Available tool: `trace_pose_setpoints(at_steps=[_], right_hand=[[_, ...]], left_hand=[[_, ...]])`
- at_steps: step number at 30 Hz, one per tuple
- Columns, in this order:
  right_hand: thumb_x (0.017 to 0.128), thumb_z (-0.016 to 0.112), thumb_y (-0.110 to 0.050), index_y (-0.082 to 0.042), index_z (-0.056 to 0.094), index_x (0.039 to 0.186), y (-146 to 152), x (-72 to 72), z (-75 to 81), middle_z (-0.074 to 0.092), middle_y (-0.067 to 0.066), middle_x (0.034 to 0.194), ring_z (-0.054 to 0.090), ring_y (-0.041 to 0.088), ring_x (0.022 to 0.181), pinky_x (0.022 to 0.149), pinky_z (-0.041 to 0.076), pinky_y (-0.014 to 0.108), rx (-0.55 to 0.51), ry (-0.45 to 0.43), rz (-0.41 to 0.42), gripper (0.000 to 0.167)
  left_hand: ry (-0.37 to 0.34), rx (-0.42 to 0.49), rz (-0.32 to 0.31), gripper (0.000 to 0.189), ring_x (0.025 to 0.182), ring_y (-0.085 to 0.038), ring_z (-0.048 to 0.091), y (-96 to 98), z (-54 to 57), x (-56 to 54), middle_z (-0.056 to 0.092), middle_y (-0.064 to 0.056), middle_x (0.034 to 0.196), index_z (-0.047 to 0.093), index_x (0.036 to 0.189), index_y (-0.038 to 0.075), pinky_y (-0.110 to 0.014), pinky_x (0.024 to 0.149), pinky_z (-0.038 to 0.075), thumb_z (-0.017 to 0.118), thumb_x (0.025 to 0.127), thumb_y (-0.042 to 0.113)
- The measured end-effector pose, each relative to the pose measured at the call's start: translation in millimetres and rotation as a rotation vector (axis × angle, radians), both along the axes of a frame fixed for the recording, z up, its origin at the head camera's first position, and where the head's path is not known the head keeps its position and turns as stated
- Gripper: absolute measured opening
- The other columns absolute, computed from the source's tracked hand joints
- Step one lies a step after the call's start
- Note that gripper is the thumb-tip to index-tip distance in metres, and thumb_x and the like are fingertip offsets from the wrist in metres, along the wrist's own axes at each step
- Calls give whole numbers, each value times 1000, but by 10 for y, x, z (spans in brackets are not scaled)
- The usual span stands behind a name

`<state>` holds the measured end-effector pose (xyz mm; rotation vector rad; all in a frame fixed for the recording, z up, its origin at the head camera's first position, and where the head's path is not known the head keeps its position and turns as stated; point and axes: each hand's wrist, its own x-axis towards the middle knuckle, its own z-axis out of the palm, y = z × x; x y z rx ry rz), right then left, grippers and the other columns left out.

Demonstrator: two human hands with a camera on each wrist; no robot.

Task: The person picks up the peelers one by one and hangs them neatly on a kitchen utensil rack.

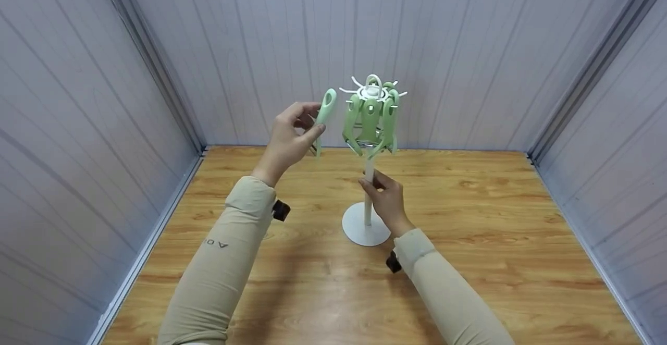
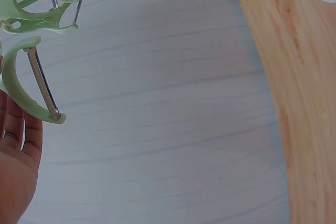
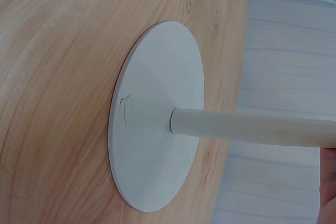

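My left hand (image 1: 289,139) pinches a light green Y-shaped peeler (image 1: 327,106) between thumb and fingers, just left of a white hook stand (image 1: 369,209). Its loop-holed handle points up in the head view; the blade end of the peeler (image 2: 20,92) shows in the left wrist view. Several like green peelers (image 1: 370,118) hang from the stand's hooks, blades down. Lower down, my right hand (image 1: 388,199) grips the stand's upright pole (image 3: 252,127). Only part of the right hand (image 3: 328,182) shows in the right wrist view.
The stand's round white base (image 3: 157,72) sits flat on the wooden tabletop (image 1: 469,220). Pale panel walls (image 1: 443,48) enclose the back and both sides. A few white hooks (image 1: 346,90) at the stand's top left carry nothing.
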<state>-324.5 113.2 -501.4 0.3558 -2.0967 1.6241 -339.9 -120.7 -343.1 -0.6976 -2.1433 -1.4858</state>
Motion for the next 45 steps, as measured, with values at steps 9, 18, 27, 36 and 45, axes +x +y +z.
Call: trace_pose_setpoints(at_steps=[9, 18, 27, 36, 45], right_hand=[[97, 76, 7, 8, 79, 111, -19, 79, 72, 79, 25, 91, 66, 10, 77, 74, 51, 16, 19, 41, -20, 15], [95, 78, 5, 9, 78, 108, -45, -12, -58, 78, 26, 91, 65, 8, 76, 73, 51, 17, -10, 50, 7, 13], [98, 79, -2, -1, 81, 111, -8, -126, -213, 79, 18, 89, 67, 8, 77, 73, 54, 20, -14, 52, 44, 13], [100, 79, -12, -2, 81, 115, 26, -129, -185, 81, 15, 93, 72, 15, 80, 77, 60, 28, 43, 41, 43, 18], [99, 79, -6, -3, 81, 112, 12, -129, -193, 80, 14, 89, 69, 10, 78, 74, 59, 29, 41, 49, 42, 13]], left_hand=[[3, 6, -2, 35, 93, -12, 62, 83, 86, -24, 72, -14, 108, 71, 131, -4, -26, 85, 56, 77, 97, -1], [-18, 16, -1, 35, 94, -14, 63, 128, 109, -51, 72, -13, 109, 72, 132, -2, -25, 85, 55, 77, 97, 0], [-31, 15, -19, 35, 93, -14, 63, 173, 90, -56, 73, -14, 109, 71, 132, -3, -26, 84, 56, 76, 97, -1], [-46, 36, -79, 34, 89, -11, 62, 247, 44, -42, 73, -14, 108, 73, 130, -3, -23, 81, 55, 76, 96, -4], [-51, 102, -77, 36, 88, -10, 62, 345, -57, 17, 72, -14, 102, 70, 129, -6, -23, 78, 57, 76, 94, -5]])
